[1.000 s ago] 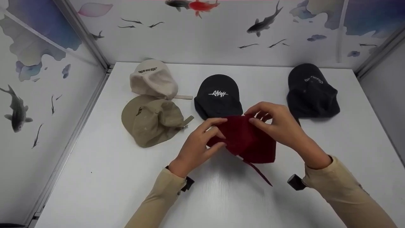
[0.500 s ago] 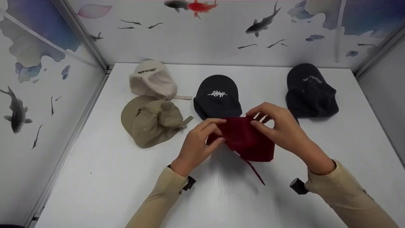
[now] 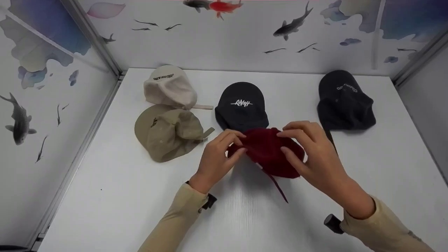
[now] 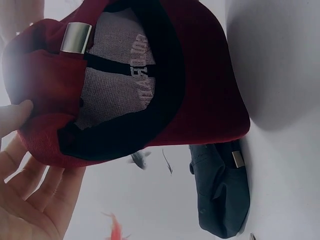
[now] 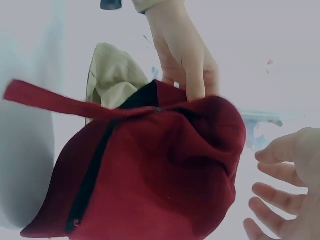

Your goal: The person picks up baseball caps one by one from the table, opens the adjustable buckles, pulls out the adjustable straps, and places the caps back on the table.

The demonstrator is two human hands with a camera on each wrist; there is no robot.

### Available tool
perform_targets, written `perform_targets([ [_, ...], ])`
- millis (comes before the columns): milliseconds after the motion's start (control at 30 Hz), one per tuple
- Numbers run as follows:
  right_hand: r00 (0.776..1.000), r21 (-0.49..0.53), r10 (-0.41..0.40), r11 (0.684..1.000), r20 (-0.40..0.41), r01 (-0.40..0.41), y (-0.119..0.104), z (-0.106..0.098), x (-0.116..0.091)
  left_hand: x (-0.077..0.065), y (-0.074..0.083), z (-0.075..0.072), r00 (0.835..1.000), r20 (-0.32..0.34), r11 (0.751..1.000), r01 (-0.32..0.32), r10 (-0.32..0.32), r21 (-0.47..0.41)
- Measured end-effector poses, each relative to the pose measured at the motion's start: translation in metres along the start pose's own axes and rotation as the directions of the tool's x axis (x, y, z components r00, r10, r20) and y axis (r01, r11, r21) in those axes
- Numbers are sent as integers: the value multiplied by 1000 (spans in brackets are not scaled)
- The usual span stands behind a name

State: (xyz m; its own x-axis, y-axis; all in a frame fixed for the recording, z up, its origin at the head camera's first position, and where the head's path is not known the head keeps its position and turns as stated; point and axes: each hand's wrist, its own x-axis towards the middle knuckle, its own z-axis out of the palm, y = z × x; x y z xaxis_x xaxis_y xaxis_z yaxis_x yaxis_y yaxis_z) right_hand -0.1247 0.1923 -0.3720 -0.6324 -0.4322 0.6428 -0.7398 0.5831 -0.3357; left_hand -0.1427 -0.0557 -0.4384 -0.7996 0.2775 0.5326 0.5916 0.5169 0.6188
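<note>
Middle cap (behind front cap) between left caps and right cap.

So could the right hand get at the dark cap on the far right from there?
Probably yes: the right hand looks empty, apart from the red cap in its wrist view, and nothing visible stands between it and that dark cap.

right grip drawn back, seemingly off red cap, strap swung left
</note>
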Motion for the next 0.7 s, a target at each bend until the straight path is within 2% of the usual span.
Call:
perform_targets([
  [100,999,-32,-41,999,-9,41,-7,2,-5,0,-1,0,1000,-9,1000,12,-12,-3],
  [200,998,-83,-52,995,26,54,-12,3,-11,0,-1,0,1000,-17,1000,26,-26,-6],
  [433,992,-175,32,985,125,-10,-20,7,-20,-1,-1,0,997,-26,997,68,-69,-30],
  [700,988,-156,69,987,135,-47,-20,13,-23,-2,-2,0,995,-25,993,97,-99,-60],
])
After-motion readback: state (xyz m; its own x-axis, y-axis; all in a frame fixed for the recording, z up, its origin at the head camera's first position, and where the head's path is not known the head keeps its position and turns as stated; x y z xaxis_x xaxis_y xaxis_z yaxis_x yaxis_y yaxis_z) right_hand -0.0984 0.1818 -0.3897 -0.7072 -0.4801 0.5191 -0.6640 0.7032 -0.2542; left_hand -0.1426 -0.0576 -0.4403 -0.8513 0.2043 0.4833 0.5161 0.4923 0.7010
